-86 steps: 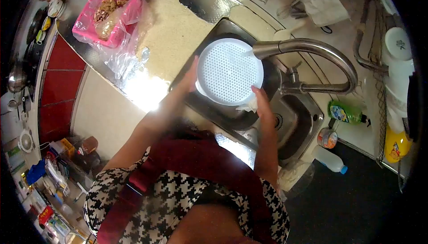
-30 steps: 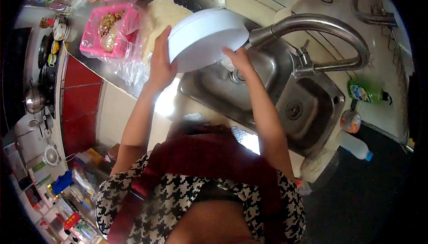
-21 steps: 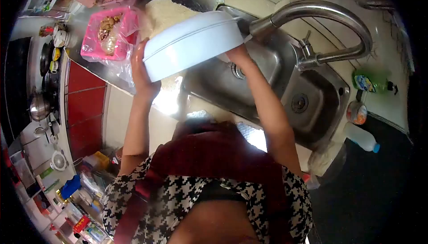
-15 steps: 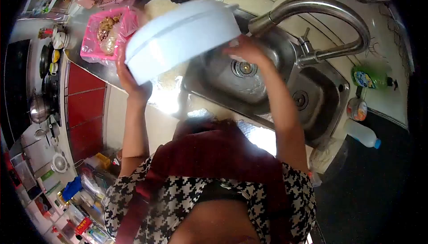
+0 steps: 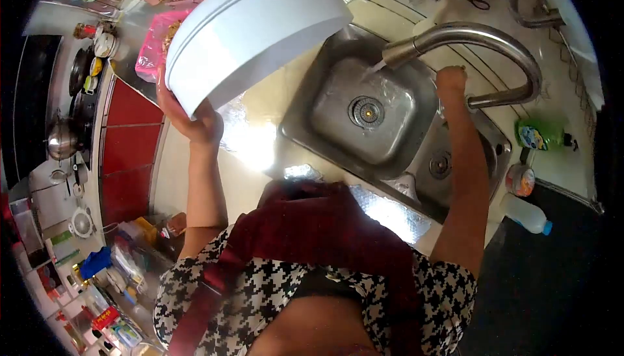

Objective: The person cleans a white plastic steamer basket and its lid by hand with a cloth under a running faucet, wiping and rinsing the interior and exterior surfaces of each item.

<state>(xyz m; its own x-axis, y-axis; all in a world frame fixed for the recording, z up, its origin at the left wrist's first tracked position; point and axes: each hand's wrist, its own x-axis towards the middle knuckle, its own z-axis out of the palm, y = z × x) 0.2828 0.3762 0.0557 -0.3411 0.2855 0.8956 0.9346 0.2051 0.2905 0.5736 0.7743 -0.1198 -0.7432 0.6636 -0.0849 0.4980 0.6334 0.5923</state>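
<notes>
My left hand (image 5: 188,118) grips the rim of a large white plastic basin (image 5: 253,37), tilted on its side over the counter left of the sink. My right hand (image 5: 452,83) is closed around the lever at the base of the faucet (image 5: 481,33), which the hand hides. A short stream of water (image 5: 373,70) comes from the spout into the larger bowl of the steel sink (image 5: 338,125). Partly behind the basin stands a pink plastic basket (image 5: 149,47) lined with a bag, with brownish scraps in it.
Right of the sink stand a green dish soap bottle (image 5: 539,135), a small jar (image 5: 520,179) and a white bottle with a blue cap (image 5: 528,214). The smaller sink bowl (image 5: 422,187) lies under my right forearm. Red cabinet doors (image 5: 130,154) are at the left.
My right hand has let go of the basin and moved right to the faucet lever. Held by my left hand alone, the basin has shifted up and left. Water now shows at the spout.
</notes>
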